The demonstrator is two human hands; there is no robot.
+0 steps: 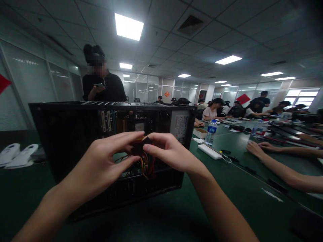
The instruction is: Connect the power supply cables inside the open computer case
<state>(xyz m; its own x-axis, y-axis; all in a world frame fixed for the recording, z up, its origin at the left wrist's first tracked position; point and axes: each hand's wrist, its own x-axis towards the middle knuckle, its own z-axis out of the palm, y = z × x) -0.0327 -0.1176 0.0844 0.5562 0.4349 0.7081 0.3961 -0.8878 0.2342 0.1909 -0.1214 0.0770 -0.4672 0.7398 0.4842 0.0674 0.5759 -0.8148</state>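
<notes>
Basically both hands meet at the open side of the PC case (75,141) standing on the counter (227,201): left hand (101,164) and right hand (169,153) each pinch one half of a power connector (142,143), its wire bundle (146,164) trailing inside, likely bracing both halves.

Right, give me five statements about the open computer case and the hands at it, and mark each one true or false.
1. Both hands, left hand and right hand, pinch a small dark connector with red and yellow wires. True.
2. The black metal computer case lies open toward the camera. True.
3. The case stands on a white table. False: the table is dark green.
4. A clear plastic water bottle stands right of the case. True.
5. The person in black behind the case is holding a mug. False: a phone.
</notes>
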